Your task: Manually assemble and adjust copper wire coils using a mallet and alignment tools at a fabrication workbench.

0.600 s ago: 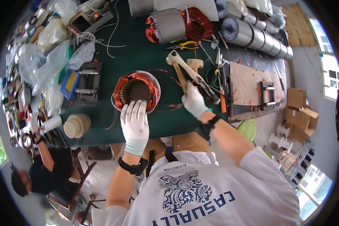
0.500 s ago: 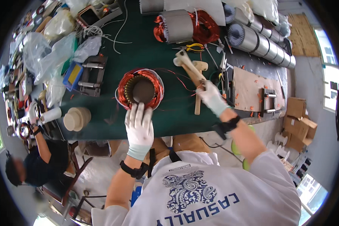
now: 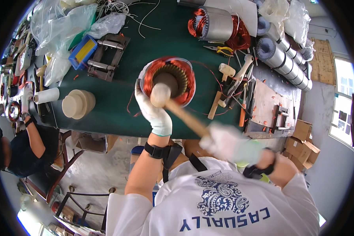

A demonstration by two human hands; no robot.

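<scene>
A ring-shaped motor stator with red copper windings [image 3: 189, 74] stands on the green table in front of me. My white-gloved left hand [image 3: 156, 118] cups its near left side, fingers curved along the outer wall. The thumb is hidden behind a mallet head. My right hand [image 3: 224, 143], gloved and blurred by motion, is closed around the handle of a wooden mallet [image 3: 187, 118]. Its pale rounded head overlaps the near left rim of the windings; whether it touches them I cannot tell.
To the right lie a second mallet [image 3: 227, 70], yellow-handled pliers [image 3: 224, 51] and several hand tools. Farther back sits another wound stator [image 3: 218, 29], beside metal cylinders [image 3: 281, 59]. Leftward are a beige stepped block [image 3: 78, 104], a blue tray [image 3: 83, 51] and a metal frame [image 3: 108, 57]. Another person works at far left.
My right hand has brought the mallet from the tools on the right over to the stator. My left hand has shifted from the near rim to the stator's left side. The view has shifted.
</scene>
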